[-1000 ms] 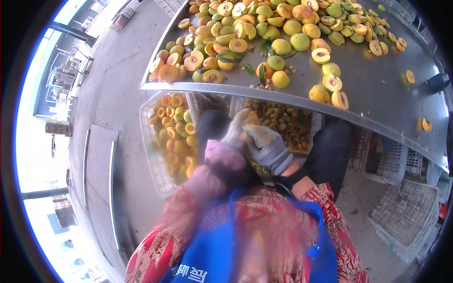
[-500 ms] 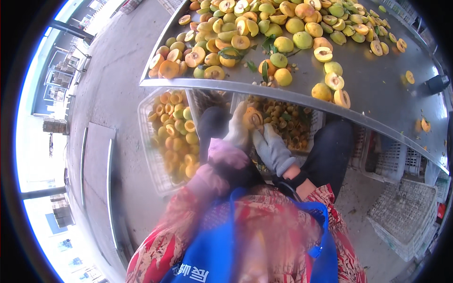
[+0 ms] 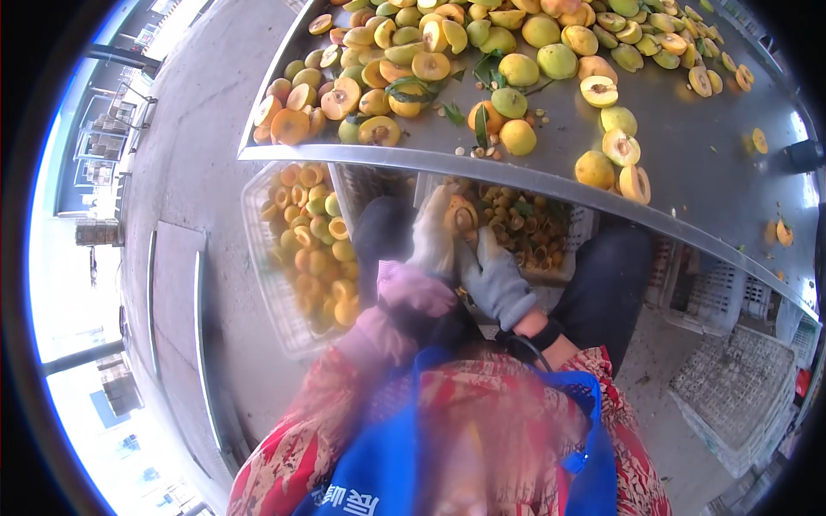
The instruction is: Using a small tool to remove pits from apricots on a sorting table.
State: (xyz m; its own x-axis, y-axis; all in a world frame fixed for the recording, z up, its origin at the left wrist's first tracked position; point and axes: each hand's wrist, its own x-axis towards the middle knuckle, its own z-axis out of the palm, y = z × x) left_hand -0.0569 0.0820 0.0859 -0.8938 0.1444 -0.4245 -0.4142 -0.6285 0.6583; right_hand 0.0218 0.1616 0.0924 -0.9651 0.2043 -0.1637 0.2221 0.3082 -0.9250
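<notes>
Both hands wear pale work gloves and meet over my lap, below the table's front edge. My left hand (image 3: 434, 232) is closed round an orange peach half (image 3: 462, 218), its cut face turned toward my right hand. My right hand (image 3: 496, 277) presses close to that half with its fingers curled; whatever it grips is hidden. Beneath and beyond them stands a crate of small brownish-orange cut pieces (image 3: 525, 225). To the left, a white plastic crate (image 3: 274, 297) holds many hollowed peach halves (image 3: 320, 258).
A metal table (image 3: 680, 172) spans the top, bearing a heap of whole and halved peaches (image 3: 430, 64) with some leaves. Its raised rim (image 3: 387, 155) runs just beyond my hands. White crates (image 3: 731, 396) stand at lower right. A flat panel (image 3: 176, 301) lies on the floor at left.
The table and fruit have shifted slightly in view. My right hand has turned a little and sits closer against the peach half; my left hand still holds it.
</notes>
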